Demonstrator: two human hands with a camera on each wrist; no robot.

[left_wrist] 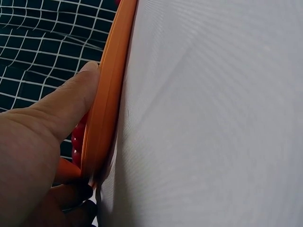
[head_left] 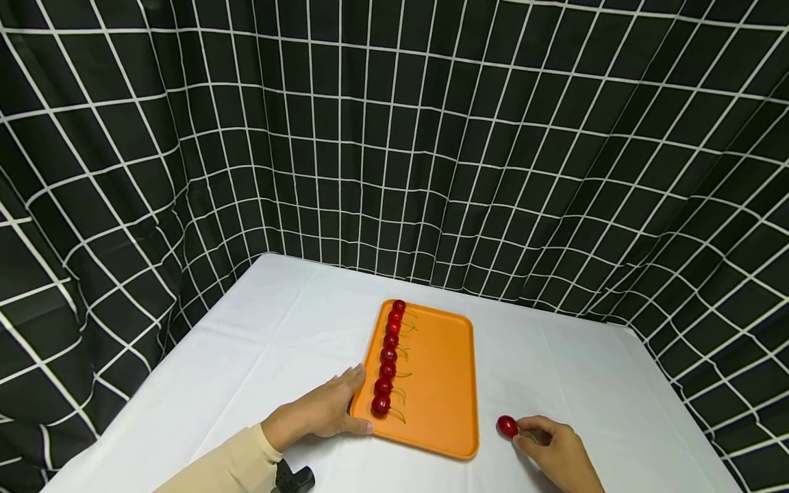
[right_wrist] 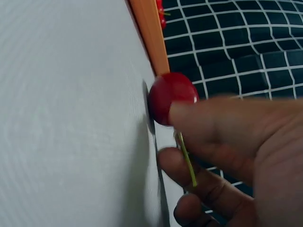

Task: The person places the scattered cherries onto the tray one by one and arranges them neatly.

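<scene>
On the orange tray (head_left: 437,383), several red cherries (head_left: 388,355) line up along the left side, their green stems pointing right. My left hand (head_left: 323,407) rests at the tray's near left corner. Its fingers lie against the left rim and its thumb on the near rim, with the rim (left_wrist: 108,94) close up in the left wrist view. To the right of the tray, my right hand (head_left: 557,448) pinches a single cherry (right_wrist: 173,97) low over the cloth. This cherry's stem (right_wrist: 188,161) trails back between thumb and fingers.
A white cloth (head_left: 283,329) covers the table under the tray. Black curtains (head_left: 394,150) with a white grid stand behind the table and along both sides. A black strap (head_left: 292,478) shows at the left wrist.
</scene>
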